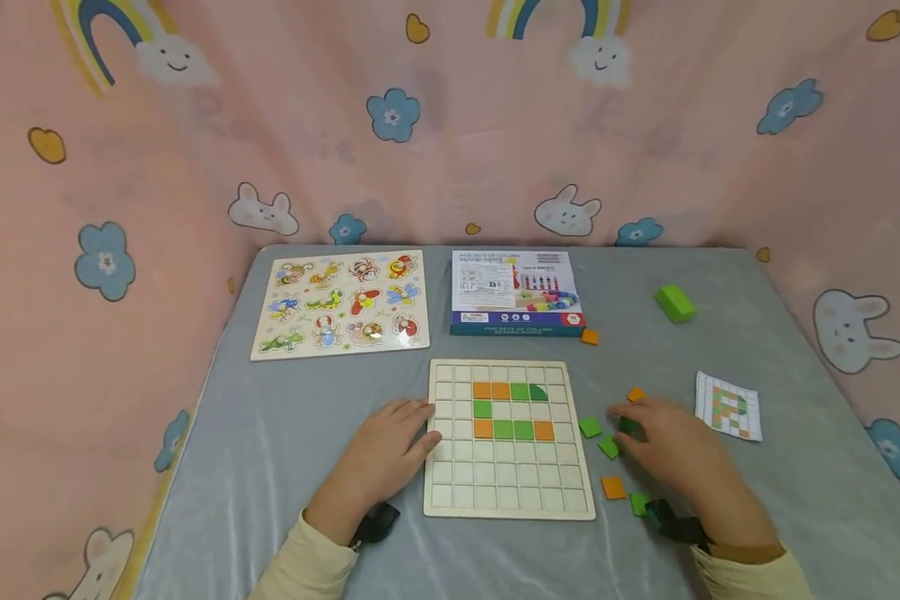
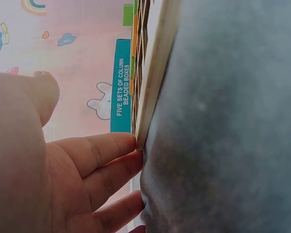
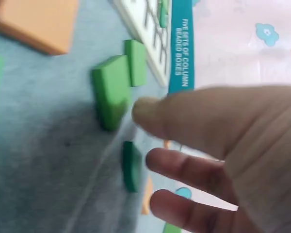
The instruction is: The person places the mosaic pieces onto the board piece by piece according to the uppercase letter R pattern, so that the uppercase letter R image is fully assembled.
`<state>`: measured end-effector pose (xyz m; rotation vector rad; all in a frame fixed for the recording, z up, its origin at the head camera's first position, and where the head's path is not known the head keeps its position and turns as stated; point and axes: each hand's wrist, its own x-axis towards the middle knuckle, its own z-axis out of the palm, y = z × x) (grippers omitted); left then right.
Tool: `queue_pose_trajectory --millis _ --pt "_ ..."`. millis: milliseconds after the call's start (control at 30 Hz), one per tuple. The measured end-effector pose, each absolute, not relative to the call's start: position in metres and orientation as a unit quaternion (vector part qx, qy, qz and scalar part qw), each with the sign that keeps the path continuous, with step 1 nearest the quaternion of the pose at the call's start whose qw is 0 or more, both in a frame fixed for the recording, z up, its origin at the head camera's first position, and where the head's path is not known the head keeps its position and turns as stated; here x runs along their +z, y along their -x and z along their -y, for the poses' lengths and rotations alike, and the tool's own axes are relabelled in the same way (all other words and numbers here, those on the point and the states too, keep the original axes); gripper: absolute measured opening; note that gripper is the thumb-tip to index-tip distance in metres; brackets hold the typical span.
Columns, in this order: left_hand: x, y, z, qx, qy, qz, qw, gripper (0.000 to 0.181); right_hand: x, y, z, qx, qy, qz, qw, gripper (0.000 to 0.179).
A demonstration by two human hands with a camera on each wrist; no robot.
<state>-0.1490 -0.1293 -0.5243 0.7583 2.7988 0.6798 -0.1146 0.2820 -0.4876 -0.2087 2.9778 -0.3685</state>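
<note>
A wooden grid board [image 1: 510, 510] lies in the middle of the table, with a few rows of orange, green and dark green tiles set in its cells. At its left edge is my left hand [image 1: 378, 448]; the fingertips touch the wooden rim in the left wrist view. My right hand [image 1: 675, 442] hovers right of the board, thumb and fingers spread around a dark green tile [image 3: 131, 166] with nothing pinched between them. Just beside the thumb lies a light green tile [image 3: 114, 92], and another green tile [image 1: 589, 427] sits nearer the board.
Orange tiles [image 1: 613, 488] and a green one [image 1: 639, 504] lie below the right hand. A pattern card [image 1: 750, 417] is to its right, a green block [image 1: 675, 303] farther back. Behind the board are a boxed toy set [image 1: 517, 329] and an insect puzzle [image 1: 258, 350].
</note>
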Motion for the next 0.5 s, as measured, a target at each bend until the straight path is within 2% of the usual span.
queue_pose_trajectory --millis 300,500 --pt "-0.5257 0.1486 0.1295 0.234 -0.249 -0.936 0.085 0.058 -0.4914 0.1105 -0.2814 -0.086 0.019 -0.995 0.056 0.043" --pt "-0.5241 0.1476 0.1304 0.234 -0.251 -0.935 0.087 0.058 -0.4915 0.1093 -0.2759 -0.074 -0.012 -0.995 0.062 0.037"
